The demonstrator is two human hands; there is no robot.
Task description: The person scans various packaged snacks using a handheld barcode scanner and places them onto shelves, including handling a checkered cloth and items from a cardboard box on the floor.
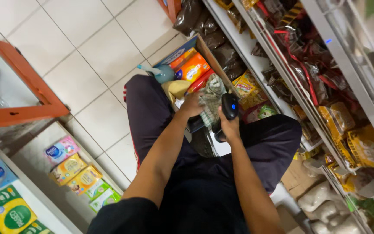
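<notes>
The left hand (192, 105) closes loosely on a checked cloth (211, 99) lying over the open cardboard box (204, 47) of packets. Just right of it, the right hand (229, 127) grips a black handheld scanner (229, 106) upright.

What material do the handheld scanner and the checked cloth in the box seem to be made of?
The scanner, held in the right hand, looks like hard black plastic: smooth, slightly glossy, with a small blue light. The checked cloth, touched by the left hand, seems woven fabric, probably cotton: soft folds, matte surface.
</notes>
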